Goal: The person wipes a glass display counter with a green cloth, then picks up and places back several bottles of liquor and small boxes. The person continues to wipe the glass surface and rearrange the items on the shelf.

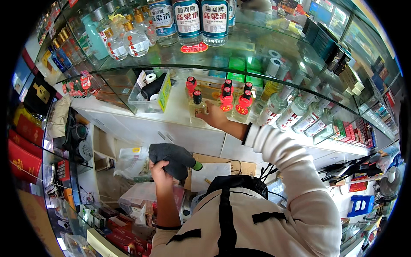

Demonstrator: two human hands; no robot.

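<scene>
My left hand (160, 172) grips a dark grey cloth (170, 157), which hangs in front of the white cabinet. A green-trimmed end shows at the cloth's right side. My right hand (214, 115) is stretched out to the white shelf under the glass counter. Its fingers are around the body of a small clear glass bottle (197, 106) with a black cap, which appears upright. Just behind that one stands a bottle with a red neck tag (191, 85). To the right of my hand are several similar bottles (226, 99) with red tags.
Left on the shelf sits a clear plastic bin (149, 91) with paper rolls and a black object. Large clear liquor bottles (273, 109) line the right. More bottles (188, 24) stand on the glass top (244, 53), whose edge passes above my right hand. Below lie cardboard (247, 167) and plastic bags (131, 163).
</scene>
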